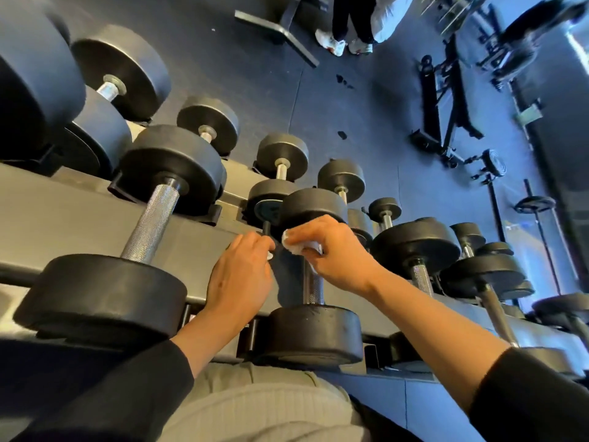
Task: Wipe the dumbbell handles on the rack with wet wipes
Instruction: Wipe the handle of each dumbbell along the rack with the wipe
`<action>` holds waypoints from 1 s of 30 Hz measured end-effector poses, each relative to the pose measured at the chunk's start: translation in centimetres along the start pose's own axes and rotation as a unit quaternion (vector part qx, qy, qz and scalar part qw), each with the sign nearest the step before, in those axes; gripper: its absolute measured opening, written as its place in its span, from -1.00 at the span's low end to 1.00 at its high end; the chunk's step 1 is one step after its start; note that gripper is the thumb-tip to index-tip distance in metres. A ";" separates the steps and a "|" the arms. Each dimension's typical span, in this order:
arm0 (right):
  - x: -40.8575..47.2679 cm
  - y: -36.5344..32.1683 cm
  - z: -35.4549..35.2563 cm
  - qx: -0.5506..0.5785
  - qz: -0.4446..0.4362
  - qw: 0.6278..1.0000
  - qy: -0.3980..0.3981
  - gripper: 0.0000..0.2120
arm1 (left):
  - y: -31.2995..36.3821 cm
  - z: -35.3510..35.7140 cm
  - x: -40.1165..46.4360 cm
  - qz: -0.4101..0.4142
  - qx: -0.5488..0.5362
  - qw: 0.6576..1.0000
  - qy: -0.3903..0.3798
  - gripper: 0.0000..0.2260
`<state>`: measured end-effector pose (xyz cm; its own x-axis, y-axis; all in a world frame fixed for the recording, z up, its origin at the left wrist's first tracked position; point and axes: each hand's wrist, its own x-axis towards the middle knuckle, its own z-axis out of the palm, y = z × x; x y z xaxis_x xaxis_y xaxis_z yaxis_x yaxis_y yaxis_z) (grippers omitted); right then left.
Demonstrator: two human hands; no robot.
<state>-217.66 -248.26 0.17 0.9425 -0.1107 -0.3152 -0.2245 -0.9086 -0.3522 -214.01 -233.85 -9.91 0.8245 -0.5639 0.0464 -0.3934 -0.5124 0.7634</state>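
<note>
Two hands at work: right hand [331, 250] w/ fingers curled round a white wet wipe [301, 245] on the upper handle [314, 287] of the middle dumbbell on the rack [79, 215], prob. for rubbing; left hand [242, 279] alongside, fingertips hidden, grip can't tell.

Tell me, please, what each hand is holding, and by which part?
The right hand grips a white wipe, bunched around the dumbbell handle near its upper end. What the left hand holds cannot be told.

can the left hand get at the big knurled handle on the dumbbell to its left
Probably yes. The left hand rests by the rack rail, gripping no dumbbell, and the big knurled handle lies bare just to its left with nothing between them.
</note>
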 end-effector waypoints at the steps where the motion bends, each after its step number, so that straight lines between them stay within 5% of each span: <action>1: 0.4 0.2 0.4 -0.073 -0.023 0.997 -0.032 -0.69 | 0.0 0.0 0.0 0.004 0.002 1.000 0.000 -0.76; 5: -0.1 0.9 0.8 -0.160 -0.031 0.984 -0.078 -0.72 | -0.3 0.3 -0.1 0.014 0.016 1.000 0.002 -0.73; 13: -2.0 0.5 1.4 -0.093 -0.001 0.994 -0.050 -0.69 | -0.8 0.8 -0.4 0.055 0.060 0.997 0.006 -0.46; 25: -4.6 0.5 -0.9 0.081 0.026 0.982 -0.169 -0.75 | -1.1 0.8 -0.5 0.084 0.059 0.995 0.010 -0.51; 30: -5.7 1.5 -0.5 0.133 0.083 0.987 -0.024 -0.62 | -1.1 0.7 -0.5 0.086 0.070 0.994 -0.008 -0.51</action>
<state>-223.28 -249.21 1.93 0.8757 -0.2252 -0.4270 -0.4387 -0.7403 -0.5093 -214.34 -233.47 -11.22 0.7342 -0.6603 0.1578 -0.5819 -0.4923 0.6474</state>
